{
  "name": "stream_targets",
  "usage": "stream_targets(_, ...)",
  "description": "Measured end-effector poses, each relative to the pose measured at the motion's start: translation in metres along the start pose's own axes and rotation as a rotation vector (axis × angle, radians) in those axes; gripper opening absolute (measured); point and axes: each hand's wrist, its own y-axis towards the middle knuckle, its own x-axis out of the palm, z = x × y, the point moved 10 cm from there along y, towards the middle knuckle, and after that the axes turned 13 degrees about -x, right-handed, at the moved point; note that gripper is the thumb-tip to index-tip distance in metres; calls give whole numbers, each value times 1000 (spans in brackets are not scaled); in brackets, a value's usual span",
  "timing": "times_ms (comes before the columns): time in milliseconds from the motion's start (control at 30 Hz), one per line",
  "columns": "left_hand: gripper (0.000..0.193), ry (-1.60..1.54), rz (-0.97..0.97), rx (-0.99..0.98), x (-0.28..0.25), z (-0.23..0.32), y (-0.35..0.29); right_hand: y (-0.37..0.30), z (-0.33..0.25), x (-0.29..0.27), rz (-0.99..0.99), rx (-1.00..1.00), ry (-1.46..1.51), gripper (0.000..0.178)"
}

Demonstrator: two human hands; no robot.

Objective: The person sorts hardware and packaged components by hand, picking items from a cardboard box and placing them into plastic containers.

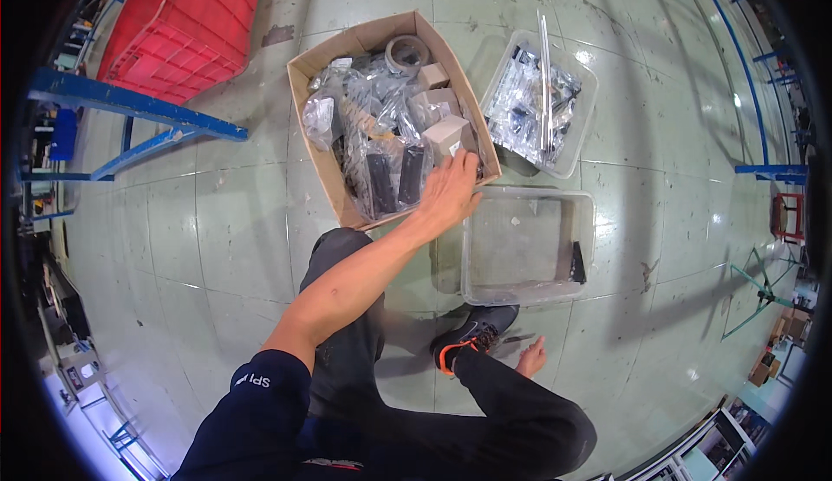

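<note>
Fingers [469, 164] of L hand [445, 193] curl at the near edge of a small tan box [446, 133]; can't tell if they grip it. Prob. best to pinch opp. sides & lift straight, clear of the loose plastic [368, 93]. Box looks plain, squared-off, w/ a whitish label [456, 147]; it's in the near R part of the open carton [368, 41], next to bagged black parts [412, 174]. R hand [532, 358], right of the dark shoe [473, 334], is half hidden; finger state can't be told.

Shirt [230, 425]: dark navy, short sleeve [282, 394] well back from left fingers [466, 165], white lettering [255, 380] at hem; small red/white mark [340, 464] on front. Trousers [520, 394]: dark grey. Shoe [487, 318] near right fingers [539, 348]: black, orange trim [446, 359].
</note>
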Motion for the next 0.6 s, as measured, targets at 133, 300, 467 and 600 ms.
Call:
stream_targets(133,33,258,-338,-264,17,-77,-13,-60,-124,96,-206,144,538,41)
stream_targets(300,35,124,-217,-9,38,-40,-13,-6,-163,98,-244,-51,349,36)
stream_targets(467,21,274,-272,-38,45,-52,-25,19,-166,95,-245,-26,610,25)
stream_targets(600,15,663,-514,-226,47,-75,-56,11,-200,55,-53,-83,563,28)
